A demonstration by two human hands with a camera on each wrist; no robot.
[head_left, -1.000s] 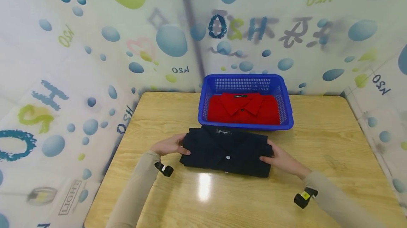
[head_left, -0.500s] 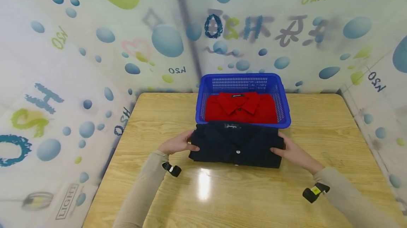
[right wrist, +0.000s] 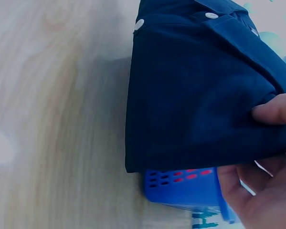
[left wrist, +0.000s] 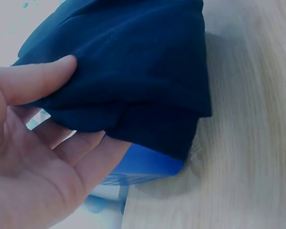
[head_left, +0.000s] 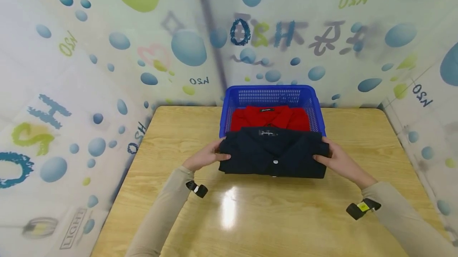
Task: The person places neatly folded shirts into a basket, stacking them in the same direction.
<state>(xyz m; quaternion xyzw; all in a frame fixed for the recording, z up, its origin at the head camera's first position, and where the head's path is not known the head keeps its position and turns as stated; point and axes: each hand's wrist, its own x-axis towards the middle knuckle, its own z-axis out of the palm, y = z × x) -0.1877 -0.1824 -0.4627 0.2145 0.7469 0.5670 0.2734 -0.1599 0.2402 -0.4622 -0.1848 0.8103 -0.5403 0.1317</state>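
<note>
A folded dark navy shirt (head_left: 250,153) with a collar and white buttons is held up by both hands in front of the basket, overlapping its near rim in the head view. My left hand (head_left: 207,155) pinches the shirt's left edge, thumb on top and fingers beneath. On the opposite edge my right hand (head_left: 341,161) grips it the same way; the right wrist view shows that thumb (right wrist: 276,110) pressing into the cloth. Behind the shirt is a blue plastic basket (head_left: 271,89) with perforated walls. Inside it lies a folded red shirt (head_left: 247,117), its lower part hidden by the navy one.
The light wooden table (head_left: 272,217) carries the basket near its back edge. A white printed curtain (head_left: 161,42) with blue and green drops stands behind the table and along both sides.
Both hands have lifted the navy shirt and carried it forward and to the right, until it overlaps the basket's near side and part of the red shirt.
</note>
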